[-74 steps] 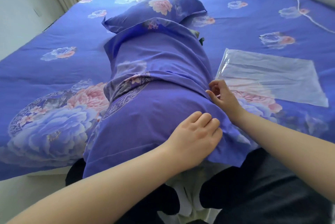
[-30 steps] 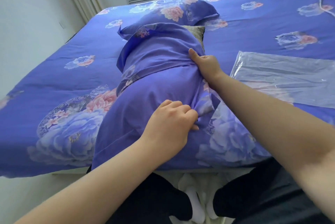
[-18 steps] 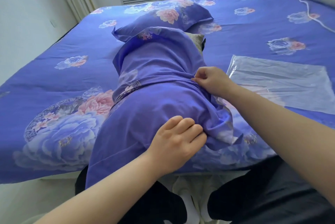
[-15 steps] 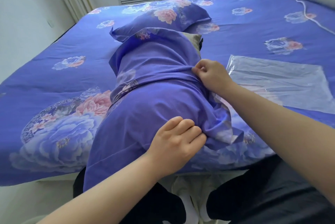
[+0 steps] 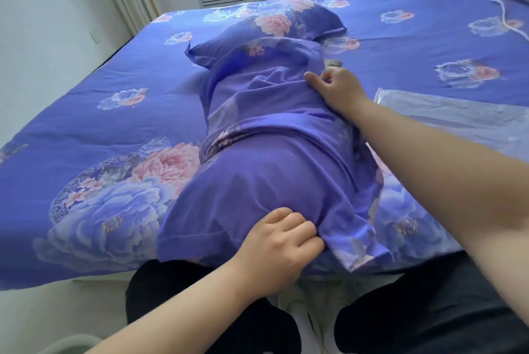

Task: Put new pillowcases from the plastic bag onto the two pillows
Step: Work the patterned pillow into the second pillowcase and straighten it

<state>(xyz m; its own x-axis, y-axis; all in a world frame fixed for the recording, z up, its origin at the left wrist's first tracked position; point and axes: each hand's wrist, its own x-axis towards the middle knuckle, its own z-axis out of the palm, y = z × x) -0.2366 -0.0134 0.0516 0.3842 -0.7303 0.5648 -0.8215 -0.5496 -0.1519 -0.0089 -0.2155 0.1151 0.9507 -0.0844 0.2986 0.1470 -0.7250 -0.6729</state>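
Bare forearms, no sleeves showing; black trousers [image 5: 429,322] and white socks [image 5: 300,322].

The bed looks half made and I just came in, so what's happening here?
A person is working a purple floral pillowcase over a pillow lying on the bed. The left hand grips the case at its near end, by the bed's edge, while the right hand pinches the fabric farther up its right side. A second pillow, already in a matching case, lies beyond. The clear plastic bag lies flat on the bed to the right.
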